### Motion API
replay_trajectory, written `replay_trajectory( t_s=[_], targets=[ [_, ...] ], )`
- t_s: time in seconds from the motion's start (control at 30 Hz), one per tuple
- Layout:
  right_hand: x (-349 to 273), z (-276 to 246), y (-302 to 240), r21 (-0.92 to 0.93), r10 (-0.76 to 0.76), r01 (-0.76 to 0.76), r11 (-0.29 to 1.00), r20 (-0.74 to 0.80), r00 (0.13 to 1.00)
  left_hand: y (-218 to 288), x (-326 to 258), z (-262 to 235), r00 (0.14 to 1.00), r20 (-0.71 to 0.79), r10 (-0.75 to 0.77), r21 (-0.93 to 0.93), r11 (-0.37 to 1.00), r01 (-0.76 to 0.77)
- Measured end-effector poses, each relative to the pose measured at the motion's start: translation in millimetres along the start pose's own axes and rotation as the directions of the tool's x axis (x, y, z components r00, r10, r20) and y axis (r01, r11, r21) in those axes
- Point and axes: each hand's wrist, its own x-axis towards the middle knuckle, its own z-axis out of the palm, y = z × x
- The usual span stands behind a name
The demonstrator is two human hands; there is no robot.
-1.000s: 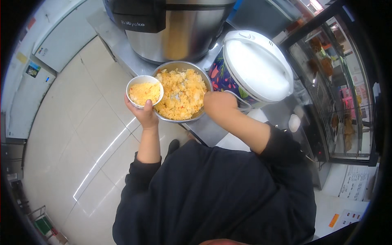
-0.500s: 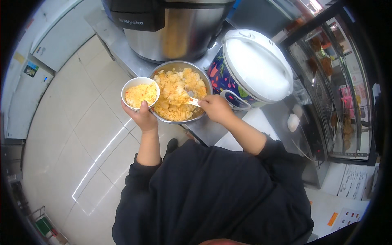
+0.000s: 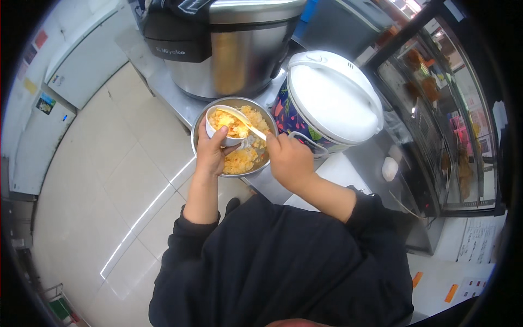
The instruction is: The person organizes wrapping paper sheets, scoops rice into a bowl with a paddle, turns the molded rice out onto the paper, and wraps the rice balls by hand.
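Cradling a small white bowl [image 3: 226,126] of yellow rice, the left hand [image 3: 210,152] comes up from the lower edge with its forearm nearly straight and its fingers wrapped around the bowl's near wall, thumb on the right side of it. The bowl is held over the left part of a larger metal bowl [image 3: 202,144], which holds more of the same yellow rice [image 3: 242,159] and sits at the near edge of a steel counter [image 3: 169,90].

The right hand [image 3: 289,161] is closed around the handle of a white spoon [image 3: 244,121]; its forearm angles in from the right, elbow bent, with a black sleeve pushed back to the forearm. The spoon's scoop lies across the top of the small bowl, touching the rice there.

Behind the metal bowl, a big steel rice cooker [image 3: 229,49] stands close to it. Just right of it sits a round pot with a flowered side and a white lid [image 3: 332,98], its side handle near the right hand's knuckles. Both crowd the bowl from the back and right. To the left the counter ends, and pale floor tiles [image 3: 109,180] lie beyond and below that edge. A glass display case [image 3: 447,109] stands far right.
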Motion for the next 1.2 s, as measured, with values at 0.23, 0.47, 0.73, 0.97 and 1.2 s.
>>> replay_trajectory(
  t_s=[0.23,0.47,0.73,0.97,1.2],
  targets=[
    [27.1,-61.0,23.3,0.383,0.352,-0.502,0.776,0.397,0.848,-6.8,7.1,-22.7,0.966,0.22,0.135,-0.21,0.974,-0.089],
    [38.1,-46.8,11.8,0.363,0.174,-0.441,0.821,0.577,0.798,-23.8,11.3,-29.8,0.923,0.252,0.291,-0.211,0.947,-0.241],
    [47.8,-52.6,13.5,0.394,0.142,-0.417,0.819,0.565,0.813,-7.5,8.0,-32.5,0.89,0.241,0.388,-0.087,0.921,-0.379],
    [46.1,-44.8,12.5,0.421,0.19,-0.464,0.779,0.548,0.815,-3.9,4.4,-35.2,0.873,0.236,0.426,-0.087,0.905,-0.417],
    [39.2,-20.5,4.1,0.267,0.171,-0.394,0.879,0.595,0.785,-1.1,1.0,-26.2,0.857,0.25,0.45,-0.002,0.886,-0.465]
  ],
)
